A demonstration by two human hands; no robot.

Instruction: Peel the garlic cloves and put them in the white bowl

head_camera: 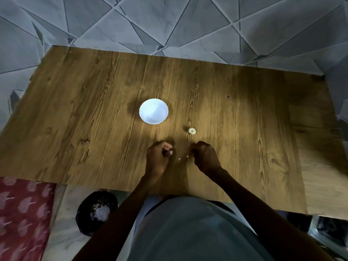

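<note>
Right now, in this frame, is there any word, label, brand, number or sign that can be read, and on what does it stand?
None: no text shows anywhere in this view.
The white bowl is plain.
The table shows only wood grain.
The red cloth bears a flower pattern, no letters.

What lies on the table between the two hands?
In the head view, two tiny white flecks, likely garlic peel, lie on the brown wooden table.

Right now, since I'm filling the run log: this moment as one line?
left hand: grips a garlic clove | right hand: curled, contents unclear | white bowl: looks empty | garlic piece: on table
</note>
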